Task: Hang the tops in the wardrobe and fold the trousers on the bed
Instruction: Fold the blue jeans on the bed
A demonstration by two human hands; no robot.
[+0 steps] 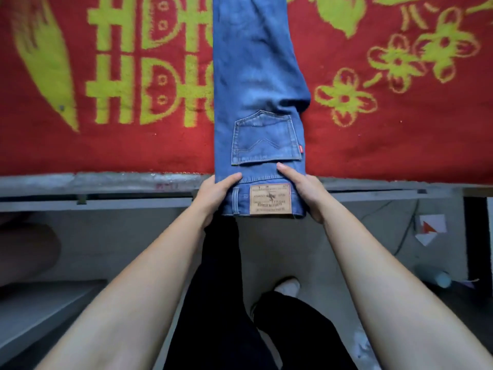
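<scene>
A pair of blue jeans [256, 76] lies folded lengthwise, leg on leg, stretching away from me across the red bed cover [373, 145]. Its waistband with a tan leather patch [270, 199] hangs just over the bed's near edge. My left hand [217, 194] grips the waistband's left side, thumb on top and fingers underneath. On the right side of the waistband my right hand [304, 190] holds it the same way. No tops or wardrobe are in view.
The bed cover carries yellow-green characters and flowers. A grey bed frame edge [106, 182] runs across below it. My dark trouser legs and a white shoe [288, 285] stand on the grey floor. A white-and-red paper [430, 228] and cables lie at the right.
</scene>
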